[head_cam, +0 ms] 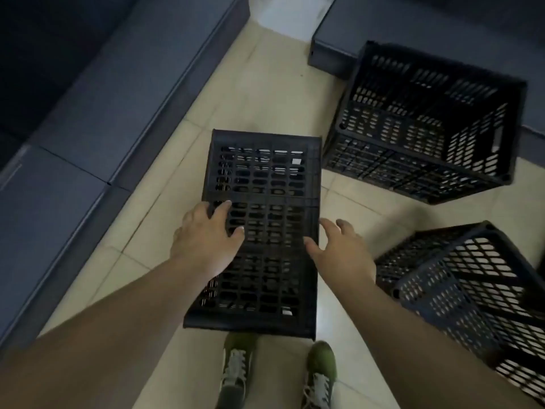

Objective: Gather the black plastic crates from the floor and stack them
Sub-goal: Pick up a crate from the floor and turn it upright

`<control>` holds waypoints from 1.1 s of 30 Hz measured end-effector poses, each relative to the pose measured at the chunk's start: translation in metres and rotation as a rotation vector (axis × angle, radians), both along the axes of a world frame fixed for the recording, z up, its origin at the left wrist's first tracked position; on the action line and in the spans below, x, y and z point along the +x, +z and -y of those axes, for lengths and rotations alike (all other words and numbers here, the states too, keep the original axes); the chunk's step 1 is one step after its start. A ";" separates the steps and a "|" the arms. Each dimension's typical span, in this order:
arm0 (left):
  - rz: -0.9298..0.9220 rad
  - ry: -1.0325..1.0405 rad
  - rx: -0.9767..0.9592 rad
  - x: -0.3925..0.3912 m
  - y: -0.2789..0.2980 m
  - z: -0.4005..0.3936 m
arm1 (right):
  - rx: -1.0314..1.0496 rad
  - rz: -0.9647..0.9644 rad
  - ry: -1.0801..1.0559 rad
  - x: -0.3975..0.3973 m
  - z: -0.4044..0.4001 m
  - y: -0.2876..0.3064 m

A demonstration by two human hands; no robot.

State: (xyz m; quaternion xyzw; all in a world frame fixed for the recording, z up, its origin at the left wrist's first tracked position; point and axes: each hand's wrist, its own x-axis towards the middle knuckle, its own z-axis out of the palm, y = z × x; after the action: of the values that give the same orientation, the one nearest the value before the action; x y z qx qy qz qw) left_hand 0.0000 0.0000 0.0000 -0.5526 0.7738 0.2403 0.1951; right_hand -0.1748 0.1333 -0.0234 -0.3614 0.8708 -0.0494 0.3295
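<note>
A black perforated plastic crate (265, 184) stands upside down in front of me, its slotted bottom facing up. My left hand (206, 234) rests flat on its left side, fingers spread over the slots. My right hand (336, 246) hovers open at the crate's right edge, fingertips touching or just above it. A second black crate (421, 128) lies tipped on its side to the upper right, its opening facing me. A third black crate (466, 293) lies tilted at the right edge, partly out of frame.
A dark blue-grey sofa (97, 113) runs along the left. A low dark block (339, 39) sits behind the second crate. Beige floor tiles (265, 84) stretch ahead between them. My two green shoes (236, 367) stand just below the near crate.
</note>
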 end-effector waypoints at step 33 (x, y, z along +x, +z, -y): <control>-0.299 0.073 0.251 0.055 -0.069 0.052 | -0.327 0.385 -0.158 0.127 0.088 -0.072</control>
State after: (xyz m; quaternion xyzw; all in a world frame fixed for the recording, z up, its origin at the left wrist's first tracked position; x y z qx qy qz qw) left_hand 0.0548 -0.0516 -0.0694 -0.5099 0.7376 0.4212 0.1363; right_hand -0.0475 0.0457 -0.0952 -0.3248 0.7980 -0.2830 0.4214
